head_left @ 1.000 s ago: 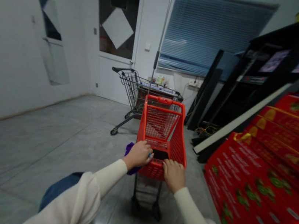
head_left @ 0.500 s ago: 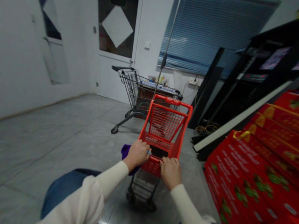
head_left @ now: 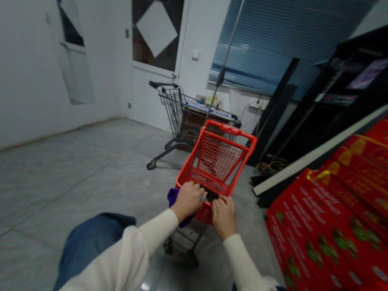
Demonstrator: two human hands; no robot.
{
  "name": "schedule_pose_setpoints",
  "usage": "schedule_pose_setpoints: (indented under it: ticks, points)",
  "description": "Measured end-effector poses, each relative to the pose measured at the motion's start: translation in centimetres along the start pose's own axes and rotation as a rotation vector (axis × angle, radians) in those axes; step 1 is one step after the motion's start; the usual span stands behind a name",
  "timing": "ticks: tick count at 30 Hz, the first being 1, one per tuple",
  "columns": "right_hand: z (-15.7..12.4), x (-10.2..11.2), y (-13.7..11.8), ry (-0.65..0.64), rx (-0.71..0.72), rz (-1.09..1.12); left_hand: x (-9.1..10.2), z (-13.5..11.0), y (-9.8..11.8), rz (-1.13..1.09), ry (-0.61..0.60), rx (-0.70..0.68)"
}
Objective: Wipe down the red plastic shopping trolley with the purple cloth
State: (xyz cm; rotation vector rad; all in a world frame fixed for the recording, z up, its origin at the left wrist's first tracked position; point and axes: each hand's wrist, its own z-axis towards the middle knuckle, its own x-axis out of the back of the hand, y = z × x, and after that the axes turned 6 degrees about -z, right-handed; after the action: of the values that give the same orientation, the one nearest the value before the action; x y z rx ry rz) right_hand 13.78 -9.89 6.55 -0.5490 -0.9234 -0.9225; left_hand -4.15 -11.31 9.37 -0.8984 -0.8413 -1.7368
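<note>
My left hand [head_left: 188,201] grips the near handle of a small red plastic shopping cart [head_left: 217,157], with a purple cloth [head_left: 173,197] bunched beneath and behind it. A small bluish item [head_left: 203,199] pokes out past the left fingertips, too small to identify. My right hand [head_left: 224,216] is closed on the same handle a short way to the right. The cart's wheels stand on the floor below my hands. Its basket looks empty apart from a dark patch near the handle.
A grey wire shopping cart [head_left: 180,114] stands ahead, in front of a white door [head_left: 146,95]. Stacked red printed cartons [head_left: 331,222] lean on the right beside black display units [head_left: 365,78]. A metal pole [head_left: 228,49] rises behind the red cart, before a blue-blinded window [head_left: 288,38].
The red cart has rolled farther ahead with both hands on it, and the grey cart and door sit slightly closer. The purple cloth stays with my left hand.
</note>
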Motion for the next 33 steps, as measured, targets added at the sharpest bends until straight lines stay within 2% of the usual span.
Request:
schedule_pose_setpoints:
  ticks: [3, 7, 9, 13, 15, 18, 22, 24, 27, 29, 31, 33]
  points:
    - [-0.1, 0.2, 0.5, 0.002, -0.001, 0.006, 0.3, -0.1, -1.3, -0.033, -0.023, -0.092]
    - [0.0, -0.1, 0.5, 0.0, 0.008, 0.044, 0.9, -0.5, -4.0, -0.041, -0.011, -0.029]
    - [0.3, -0.4, 0.1, -0.002, 0.017, 0.067, 0.8, -0.8, -4.0, -0.041, 0.016, 0.003]
    - [0.6, -0.7, -0.4, 0.002, 0.004, 0.087, -0.2, -1.3, -1.9, -0.03, 0.055, 0.035]
    - [0.5, -0.7, -0.1, 0.002, -0.001, 0.077, -0.5, -1.1, -1.5, -0.03, 0.037, 0.007]
    - [0.1, -0.5, 0.4, -0.004, 0.004, 0.037, 0.0, -0.4, -3.1, -0.035, -0.006, -0.042]
    - [-0.1, -0.4, 0.3, 0.009, 0.0, 0.025, 0.7, 0.2, -5.5, -0.021, -0.032, -0.028]
    - [0.0, -0.5, -0.1, 0.027, -0.009, 0.043, 0.5, 0.1, -4.7, -0.009, -0.011, -0.009]
    - [0.1, -0.6, -0.5, 0.042, -0.022, 0.059, -0.5, -0.5, -1.8, -0.008, 0.04, 0.023]
    - [0.1, -0.5, -0.3, 0.035, -0.026, 0.054, -1.0, -0.7, -0.4, -0.025, 0.044, -0.008]
    - [0.0, -0.3, 0.1, 0.025, -0.024, 0.048, -1.0, -0.6, -0.5, -0.036, 0.023, -0.07]
    - [-0.1, -0.2, 0.3, 0.022, -0.015, 0.048, -0.5, -0.4, -1.9, -0.033, -0.002, -0.102]
